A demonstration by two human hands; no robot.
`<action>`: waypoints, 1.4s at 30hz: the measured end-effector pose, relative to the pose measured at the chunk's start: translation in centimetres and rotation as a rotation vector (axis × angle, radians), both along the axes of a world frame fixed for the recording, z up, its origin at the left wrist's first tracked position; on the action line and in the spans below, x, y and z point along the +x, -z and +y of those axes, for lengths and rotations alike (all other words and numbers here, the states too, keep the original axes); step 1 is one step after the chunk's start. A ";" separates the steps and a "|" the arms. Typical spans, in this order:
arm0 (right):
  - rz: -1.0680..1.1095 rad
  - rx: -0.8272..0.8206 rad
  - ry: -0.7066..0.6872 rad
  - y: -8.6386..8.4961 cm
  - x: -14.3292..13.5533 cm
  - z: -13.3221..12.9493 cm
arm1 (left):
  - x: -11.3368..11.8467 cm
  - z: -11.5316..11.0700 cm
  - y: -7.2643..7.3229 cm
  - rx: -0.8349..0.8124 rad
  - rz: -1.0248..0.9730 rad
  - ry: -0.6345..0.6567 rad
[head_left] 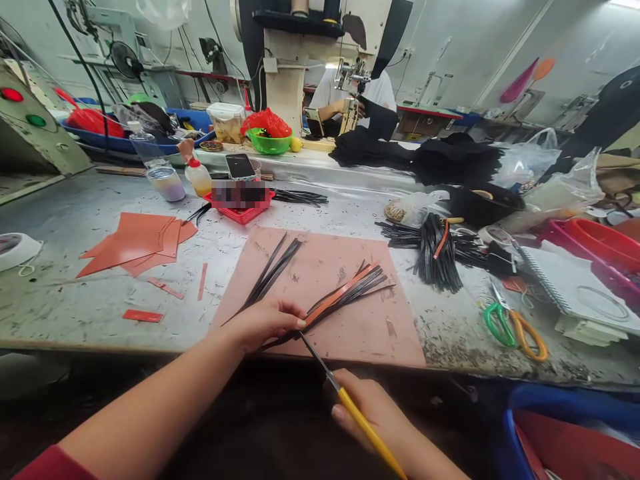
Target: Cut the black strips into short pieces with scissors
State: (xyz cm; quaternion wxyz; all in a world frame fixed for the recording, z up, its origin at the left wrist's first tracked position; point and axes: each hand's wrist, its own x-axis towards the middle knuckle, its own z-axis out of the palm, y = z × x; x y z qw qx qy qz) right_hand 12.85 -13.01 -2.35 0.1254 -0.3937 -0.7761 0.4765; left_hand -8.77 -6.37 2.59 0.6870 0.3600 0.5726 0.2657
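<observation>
My left hand (273, 321) is closed on a bundle of thin black strips (350, 293), pinching it between thumb and fingers. One orange-brown strip (345, 291) lies along the top of that bundle. My right hand (373, 407) is wrapped round a pair of yellow-handled scissors (350, 403). Their blade tips touch or nearly touch the bundle beside my left thumb; whether the blades are apart, I cannot tell. Underneath lies a pinkish-brown mat (320, 257) at the table's front edge. More black strips (275, 267) rest on the mat, partly behind my left hand.
Orange-brown sheets (140, 237) and small offcuts lie at left. Green-and-orange scissors (510, 323), a notebook (575, 277) and a tied black strip bundle (437, 253) are at right. A red basket (245, 213) stands behind the mat. Across the table a person (350, 93) sits at a sewing machine.
</observation>
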 end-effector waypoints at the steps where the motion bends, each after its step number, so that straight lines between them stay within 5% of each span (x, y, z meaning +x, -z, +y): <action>1: 0.008 -0.001 0.006 0.0 0.0 0.0 | 0.0 0.0 0.0 -0.002 -0.001 0.000; 20: 0.040 -0.003 0.048 0.2 0.0 -0.2 | 0.0 0.0 -0.1 -0.014 -0.034 0.003; 33: 0.051 0.000 0.087 0.6 0.3 -0.3 | -0.8 -1.7 1.2 0.005 -0.096 0.012; 42: 0.004 -0.021 0.087 0.2 0.0 -0.4 | 0.1 -2.9 1.5 0.123 0.118 -0.038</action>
